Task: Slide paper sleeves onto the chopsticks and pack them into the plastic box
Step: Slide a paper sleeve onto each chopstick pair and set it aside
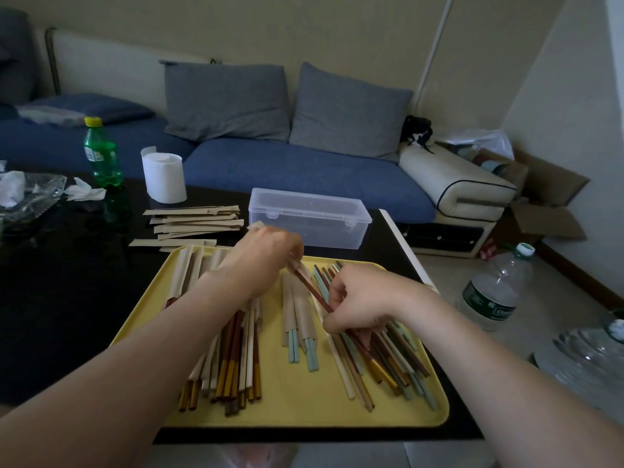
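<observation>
A yellow tray (304, 412) is set at the near edge of the black desk (67, 298), with the plastic box (309, 219) just beyond its far edge. A paper sleeve (298, 266) is pinched by curled fingers (294, 248) of the left hand (266, 255). A brown chopstick (312, 292), slanted far-left to the sleeve's mouth, is pinched by the right hand (364, 298).
</observation>
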The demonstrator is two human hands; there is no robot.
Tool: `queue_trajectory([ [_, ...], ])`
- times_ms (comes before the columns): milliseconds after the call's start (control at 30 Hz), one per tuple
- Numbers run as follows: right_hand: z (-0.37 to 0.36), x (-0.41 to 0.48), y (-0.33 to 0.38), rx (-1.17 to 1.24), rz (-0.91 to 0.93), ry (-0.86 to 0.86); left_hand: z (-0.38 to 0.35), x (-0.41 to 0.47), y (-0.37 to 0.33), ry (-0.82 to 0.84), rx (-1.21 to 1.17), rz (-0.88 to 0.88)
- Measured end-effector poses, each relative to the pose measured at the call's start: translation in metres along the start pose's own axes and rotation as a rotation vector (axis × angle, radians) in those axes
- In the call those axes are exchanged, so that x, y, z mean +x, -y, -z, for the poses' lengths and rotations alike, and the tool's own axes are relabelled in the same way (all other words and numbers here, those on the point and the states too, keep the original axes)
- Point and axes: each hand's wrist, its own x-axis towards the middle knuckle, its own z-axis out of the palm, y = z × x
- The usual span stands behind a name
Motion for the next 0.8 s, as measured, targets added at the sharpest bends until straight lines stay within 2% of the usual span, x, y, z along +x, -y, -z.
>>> queue_trajectory([
  [100, -0.002, 0.006, -0.003, 0.172, 0.026, -0.119, 0.002, 0.001, -0.004, 0.056, -0.049, -0.090],
  [167, -0.002, 0.007, -0.004, 0.378, -0.001, -0.202, 0.001, 0.002, -0.009, 0.066, -0.080, -0.122],
  [300, -0.002, 0.006, -0.008, 0.759, -0.043, -0.184, 0.000, 0.003, -0.013, 0.051, -0.099, -0.163],
  [400, -0.002, 0.011, -0.014, 0.870, -0.019, -0.202, 0.002, 0.003, -0.010, 0.052, -0.101, -0.158],
  [467, 0.002, 0.013, -0.020, 0.794, -0.033, -0.245, 0.002, 0.002, -0.008, 0.057, -0.085, -0.137],
  [567, 0.004, 0.020, -0.035, 0.349, -0.099, -0.332, 0.000, 0.001, -0.007, 0.064, -0.047, -0.125],
  [633, 0.003, 0.022, -0.040, 0.160, -0.156, -0.263, 0.000, 0.002, -0.008, 0.085, -0.031, -0.123],
  [733, 0.000, 0.022, -0.040, 0.104, -0.228, -0.113, -0.002, 0.003, -0.008, 0.109, -0.006, -0.127],
  [800, -0.002, 0.022, -0.037, 0.086, -0.249, -0.101, -0.004, 0.003, -0.008, 0.125, -0.002, -0.122],
])
